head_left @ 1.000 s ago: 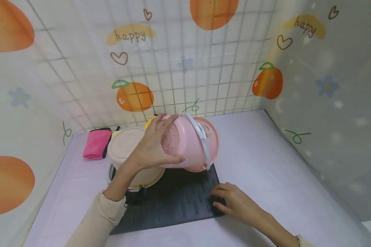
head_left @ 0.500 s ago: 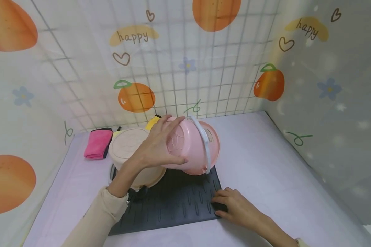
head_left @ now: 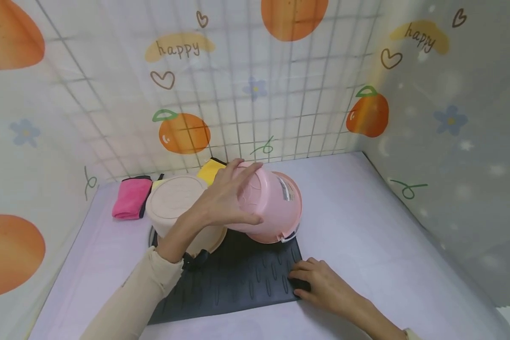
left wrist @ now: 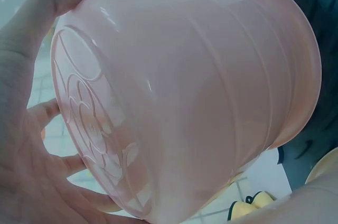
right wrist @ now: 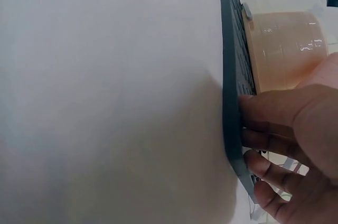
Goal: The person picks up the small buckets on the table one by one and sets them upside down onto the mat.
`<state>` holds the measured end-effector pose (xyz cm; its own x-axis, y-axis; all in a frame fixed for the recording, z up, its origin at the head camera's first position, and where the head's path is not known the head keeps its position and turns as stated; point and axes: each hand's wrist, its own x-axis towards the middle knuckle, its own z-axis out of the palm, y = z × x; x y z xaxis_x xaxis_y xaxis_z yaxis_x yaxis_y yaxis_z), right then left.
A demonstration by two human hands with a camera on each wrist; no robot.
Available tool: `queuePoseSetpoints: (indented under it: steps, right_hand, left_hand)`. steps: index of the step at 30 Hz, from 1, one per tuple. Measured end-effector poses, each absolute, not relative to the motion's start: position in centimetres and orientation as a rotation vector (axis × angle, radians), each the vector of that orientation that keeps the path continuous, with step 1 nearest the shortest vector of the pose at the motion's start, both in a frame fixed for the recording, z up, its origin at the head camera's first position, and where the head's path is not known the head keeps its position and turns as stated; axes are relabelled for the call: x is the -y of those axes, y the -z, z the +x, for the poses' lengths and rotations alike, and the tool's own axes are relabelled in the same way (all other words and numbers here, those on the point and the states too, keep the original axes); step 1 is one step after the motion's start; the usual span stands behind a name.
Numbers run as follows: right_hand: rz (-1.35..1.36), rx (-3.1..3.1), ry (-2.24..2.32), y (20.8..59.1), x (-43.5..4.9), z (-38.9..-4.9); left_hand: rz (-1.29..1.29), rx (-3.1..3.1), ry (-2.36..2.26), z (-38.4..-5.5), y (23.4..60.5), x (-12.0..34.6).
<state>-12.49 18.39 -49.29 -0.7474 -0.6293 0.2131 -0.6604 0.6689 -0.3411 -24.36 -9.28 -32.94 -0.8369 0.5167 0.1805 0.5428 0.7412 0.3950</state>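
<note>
A pale pink bucket (head_left: 276, 208) lies tilted on its side, its rim to the right and its moulded base to the left. Spread round that base, my left hand (head_left: 223, 198) holds it, thumb low and fingers above; the left wrist view shows the same grip on the bucket wall (left wrist: 174, 92). A white handle hangs at the rim's lower side. My right hand (head_left: 325, 285) rests with bent, relaxed fingers on the right edge of a black ridged mat (head_left: 233, 285). In the right wrist view, the fingertips of the right hand (right wrist: 296, 139) touch the mat's top near its edge.
An upside-down cream bucket (head_left: 174, 196) stands on the mat's left part, partly behind my left forearm. A folded pink cloth (head_left: 131, 197) lies at the back left. Behind the buckets lies a yellow cloth (head_left: 211, 170). A printed curtain (head_left: 255, 118) bounds the table.
The pink bucket and my left hand have shifted slightly to the right. Its white handle has swung down from across the wall to the rim's underside. My right fingers have settled on the mat's edge.
</note>
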Motion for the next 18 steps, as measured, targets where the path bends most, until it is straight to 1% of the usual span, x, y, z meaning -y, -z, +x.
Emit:
queuePoseSetpoints:
  steps: [10,18]
  right_hand:
    - [1.064,2.8,-0.626,49.6,-18.5,-12.5]
    - [1.071,2.791,-0.624,49.8,-18.6,-12.5]
  left_hand:
    - [-0.916,2.932,0.525,-25.0,32.6,8.4]
    - [-0.917,2.982,0.497,-25.6,32.7,8.3]
